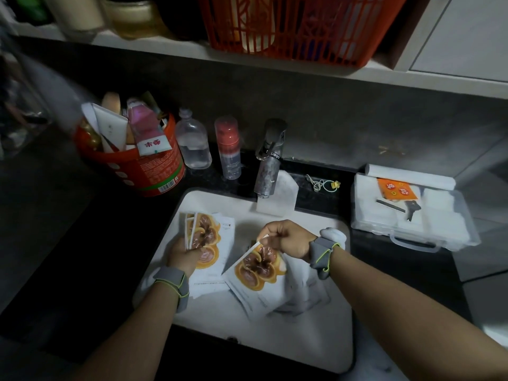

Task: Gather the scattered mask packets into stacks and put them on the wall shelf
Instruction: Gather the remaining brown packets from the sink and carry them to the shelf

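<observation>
My left hand (182,255) grips a fanned stack of white mask packets (204,239) printed with brown and orange shapes, held over the left of the white sink (316,339). My right hand (287,237) pinches the top corner of one more packet (255,273), which hangs tilted above the sink's middle. Under it lie more white packets (302,292) on the sink's bottom. Along the top of the view runs the white wall shelf (170,48).
On the shelf stand an orange basket (299,26) and jars. Behind the sink are a tap (268,160), a red tub of tubes (137,158), a clear bottle (192,141) and a red-capped pump bottle (228,147). At the right sits a clear lidded box (406,213).
</observation>
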`<state>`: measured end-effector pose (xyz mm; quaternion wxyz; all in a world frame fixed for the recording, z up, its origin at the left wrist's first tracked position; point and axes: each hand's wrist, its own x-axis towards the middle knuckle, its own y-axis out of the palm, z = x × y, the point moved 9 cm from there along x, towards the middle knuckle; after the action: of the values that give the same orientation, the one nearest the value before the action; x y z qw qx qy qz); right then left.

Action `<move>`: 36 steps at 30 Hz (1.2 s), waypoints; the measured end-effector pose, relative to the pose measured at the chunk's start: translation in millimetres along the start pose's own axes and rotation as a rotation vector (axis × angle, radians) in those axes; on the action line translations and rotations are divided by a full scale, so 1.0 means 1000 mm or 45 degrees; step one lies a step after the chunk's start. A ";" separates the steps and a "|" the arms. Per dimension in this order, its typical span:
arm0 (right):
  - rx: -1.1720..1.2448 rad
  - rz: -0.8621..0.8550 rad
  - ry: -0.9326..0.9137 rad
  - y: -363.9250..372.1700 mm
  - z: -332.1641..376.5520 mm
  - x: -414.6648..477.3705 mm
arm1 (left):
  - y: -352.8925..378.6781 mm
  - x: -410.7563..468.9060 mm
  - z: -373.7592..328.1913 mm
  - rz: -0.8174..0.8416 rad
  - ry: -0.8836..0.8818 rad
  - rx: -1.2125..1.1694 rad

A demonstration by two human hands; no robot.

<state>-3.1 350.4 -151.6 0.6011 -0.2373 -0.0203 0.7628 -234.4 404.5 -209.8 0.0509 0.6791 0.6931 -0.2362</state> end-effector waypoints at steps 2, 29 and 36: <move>-0.002 0.010 -0.002 0.004 0.004 0.003 | 0.016 -0.008 -0.003 0.165 -0.019 -0.007; -0.624 -0.627 0.012 -0.001 0.016 -0.007 | 0.075 -0.050 0.015 0.763 -0.234 -0.324; 0.428 -0.479 0.409 0.003 -0.043 -0.048 | 0.074 -0.060 0.007 0.557 -0.186 -0.537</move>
<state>18.5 293.9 -174.5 0.7583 -0.2442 0.1579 0.5834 -160.8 344.3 -211.7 0.2900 0.7678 0.5589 -0.1187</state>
